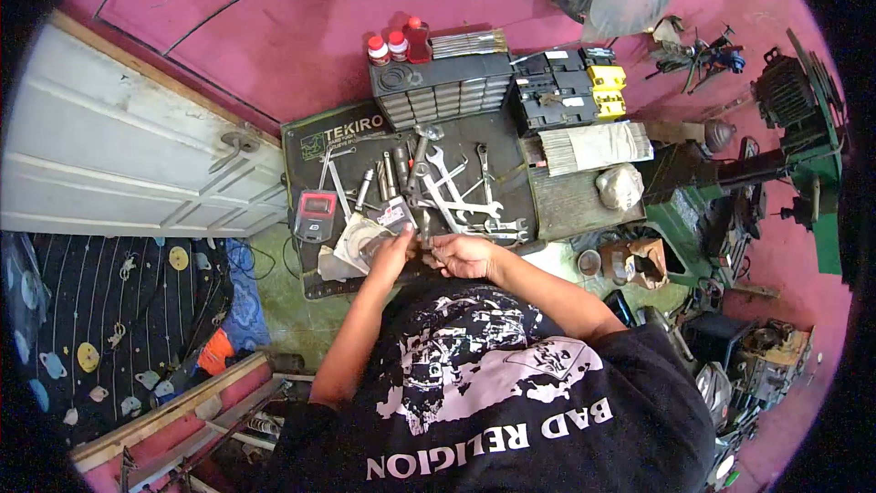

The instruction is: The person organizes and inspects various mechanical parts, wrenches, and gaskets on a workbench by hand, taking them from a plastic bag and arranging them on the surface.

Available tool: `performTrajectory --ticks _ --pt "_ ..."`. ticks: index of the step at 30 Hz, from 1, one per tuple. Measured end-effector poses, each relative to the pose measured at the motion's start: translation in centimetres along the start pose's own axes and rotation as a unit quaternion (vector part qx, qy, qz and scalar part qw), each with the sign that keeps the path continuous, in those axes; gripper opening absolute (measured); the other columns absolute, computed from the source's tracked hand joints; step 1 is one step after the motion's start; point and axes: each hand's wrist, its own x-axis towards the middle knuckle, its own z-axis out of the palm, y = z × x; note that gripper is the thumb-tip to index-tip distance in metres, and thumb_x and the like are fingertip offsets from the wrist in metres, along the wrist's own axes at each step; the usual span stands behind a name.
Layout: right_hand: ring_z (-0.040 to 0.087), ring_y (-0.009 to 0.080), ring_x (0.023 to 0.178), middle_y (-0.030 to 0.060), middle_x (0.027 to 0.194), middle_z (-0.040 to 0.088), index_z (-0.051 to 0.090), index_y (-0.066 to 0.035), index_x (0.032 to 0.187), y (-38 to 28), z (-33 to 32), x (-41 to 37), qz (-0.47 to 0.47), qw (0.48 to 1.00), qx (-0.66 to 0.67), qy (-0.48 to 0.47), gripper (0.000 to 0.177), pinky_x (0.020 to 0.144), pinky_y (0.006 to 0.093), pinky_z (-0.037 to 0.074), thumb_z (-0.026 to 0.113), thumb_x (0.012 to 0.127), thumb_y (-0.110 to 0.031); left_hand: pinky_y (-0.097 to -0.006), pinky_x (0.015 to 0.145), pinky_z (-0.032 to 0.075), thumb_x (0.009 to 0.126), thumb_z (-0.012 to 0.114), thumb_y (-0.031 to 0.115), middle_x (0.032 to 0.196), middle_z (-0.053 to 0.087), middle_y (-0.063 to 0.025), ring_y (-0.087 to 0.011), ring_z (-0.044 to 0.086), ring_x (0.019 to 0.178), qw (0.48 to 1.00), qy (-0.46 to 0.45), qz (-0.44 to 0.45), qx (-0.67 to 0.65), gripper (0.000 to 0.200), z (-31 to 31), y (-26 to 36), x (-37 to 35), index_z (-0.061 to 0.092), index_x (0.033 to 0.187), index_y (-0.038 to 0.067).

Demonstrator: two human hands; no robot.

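Near the front edge of a dark tool mat (306, 160), my two hands are close together. My left hand (392, 251) is closed on a small box (395, 214) with a white, red and dark label, the thumb lying along its lower end. My right hand (463, 256) is beside it with its fingers pinched together; what they hold is too small to make out. Beyond the hands lie several combination wrenches (443, 178) and several sockets (388, 173). A pale sheet with a round shape on it (360, 242) lies left of my left hand.
A red and grey device (316, 210) lies at the mat's left. Behind stand a drawer cabinet (443, 91) and black and yellow cases (566, 91). A wrapped white bundle (620, 186) sits on the right; green machinery (812, 183) stands farther right, a white door (137, 137) at left.
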Motion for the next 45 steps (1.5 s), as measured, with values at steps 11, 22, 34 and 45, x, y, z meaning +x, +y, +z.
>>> performTrajectory --ticks 11,22,34,45 --pt "0.054 0.0095 0.069 -0.0034 0.078 0.06 0.066 -0.013 0.103 1.4 -0.5 -0.5 0.06 0.989 -0.107 0.087 0.013 0.061 0.0255 0.038 0.058 0.097 -0.021 -0.0331 0.075 0.045 0.094 0.066 0.035 0.097 0.069 -0.0015 -0.0193 0.061 0.084 0.902 -0.161 -0.244 -0.317 0.02 1.5 -4.2 2.8 0.067 0.102 0.017" --pt "0.056 0.0117 0.08 0.0001 0.083 0.065 0.069 -0.002 0.095 0.5 0.9 -2.8 0.011 0.897 -0.44 0.051 0.032 0.076 0.0316 0.047 0.056 0.102 -0.031 -0.0271 0.059 0.043 0.09 0.075 0.026 0.079 0.063 0.003 -0.0103 0.053 0.062 0.97 -0.02 -0.117 -0.213 0.025 3.8 -3.1 -0.3 0.067 0.101 0.006" --pt "0.055 0.0111 0.094 0.0003 0.099 0.065 0.063 -0.002 0.113 -0.2 0.8 -0.7 -0.013 0.873 -0.486 0.03 0.025 0.088 0.0302 0.045 0.05 0.104 -0.021 -0.0273 0.059 0.044 0.087 0.077 0.021 0.069 0.066 -0.0017 -0.0055 0.052 0.063 0.971 0.186 0.147 0.012 0.024 3.3 -1.5 -1.3 0.072 0.095 -0.001" --pt "0.059 0.0149 0.082 0.0083 0.084 0.066 0.066 -0.003 0.11 -3.1 6.3 -4.0 -0.138 0.798 -0.579 0.094 0.031 0.078 0.0338 0.048 0.063 0.098 -0.032 -0.0293 0.054 0.045 0.093 0.067 0.017 0.07 0.062 0.0019 -0.0072 0.051 0.059 0.955 0.144 0.237 -0.106 0.017 3.0 3.4 -2.1 0.066 0.089 0.0"
